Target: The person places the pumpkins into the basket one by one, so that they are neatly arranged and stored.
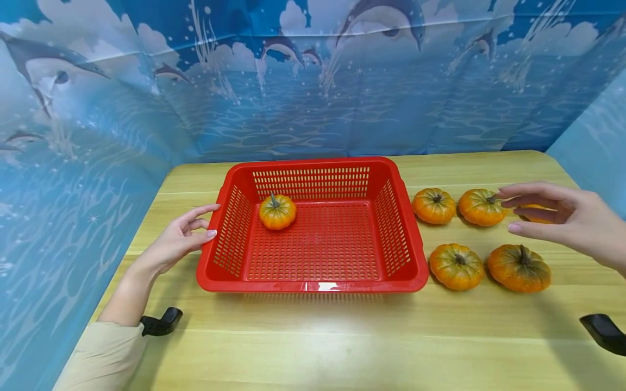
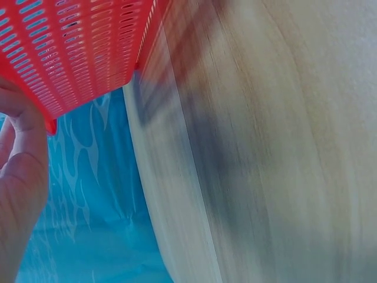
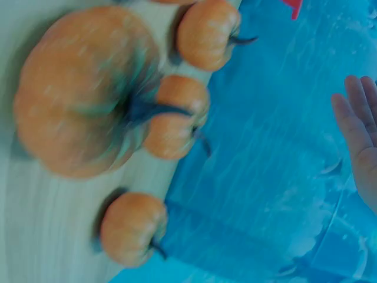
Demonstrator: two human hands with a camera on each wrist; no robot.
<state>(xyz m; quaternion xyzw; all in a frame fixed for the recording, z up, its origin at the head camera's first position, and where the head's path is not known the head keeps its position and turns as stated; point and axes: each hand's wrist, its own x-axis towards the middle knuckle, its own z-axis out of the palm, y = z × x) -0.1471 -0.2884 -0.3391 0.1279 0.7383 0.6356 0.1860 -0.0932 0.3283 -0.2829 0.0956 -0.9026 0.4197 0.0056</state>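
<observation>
A red basket sits on the wooden table with one small orange pumpkin inside, toward its left. At the basket's left rim, the left hand grips the edge with thumb and fingers; in the left wrist view that hand is beside the perforated wall. The right hand hovers over the pumpkins on the right, thumb and fingers apart, holding nothing. Behind its fingers a pumpkin is partly hidden. In the right wrist view the hand is apart from a large pumpkin.
Right of the basket, other pumpkins stand on the table: two farther back and two nearer. Blue dolphin-print cloth hangs behind the table and along both sides.
</observation>
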